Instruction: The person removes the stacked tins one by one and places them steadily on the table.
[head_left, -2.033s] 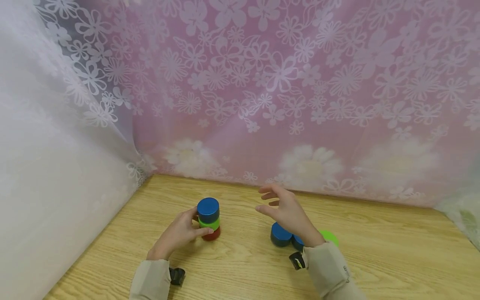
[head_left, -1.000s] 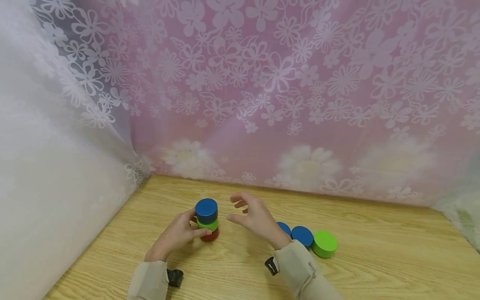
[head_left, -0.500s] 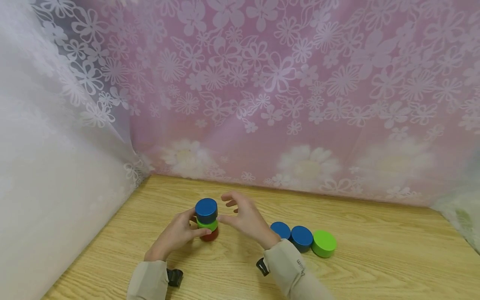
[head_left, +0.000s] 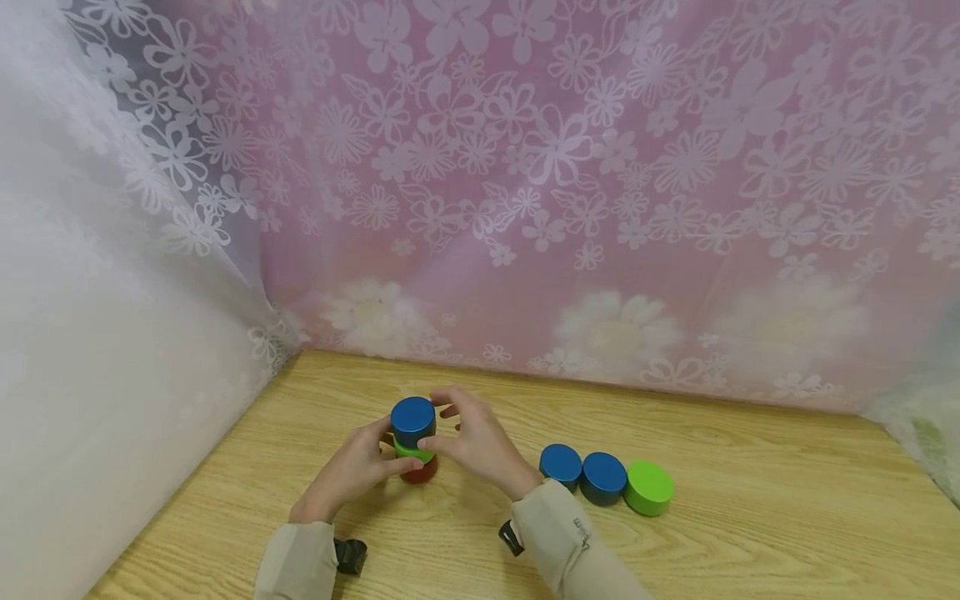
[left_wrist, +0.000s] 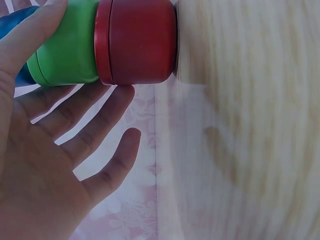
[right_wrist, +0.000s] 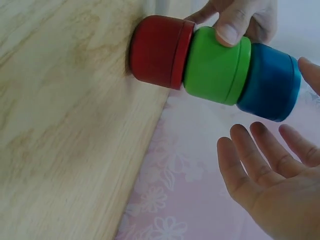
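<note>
Three small round lidded tins stand stacked on the table: a red tin (right_wrist: 157,52) at the bottom, a green tin (left_wrist: 70,47) in the middle and a blue tin (head_left: 412,418) on top. My left hand (head_left: 354,468) grips the stack from the left around the green tin, thumb at its front and fingers behind. My right hand (head_left: 480,442) is at the stack's right side with fingers spread. In the right wrist view its thumb is at the blue tin's edge, while its other fingers are apart from the tin.
To the right, two more blue tins, a left one (head_left: 561,463) and a right one (head_left: 603,477), stand in a row with another green tin (head_left: 649,487) on the wooden table (head_left: 420,558). A pink flowered curtain (head_left: 480,250) hangs behind the table, with a white sheet (head_left: 135,375) at left.
My right hand has moved left from above the row of tins to the stack, uncovering the row. My left hand has kept its hold on the stack.
</note>
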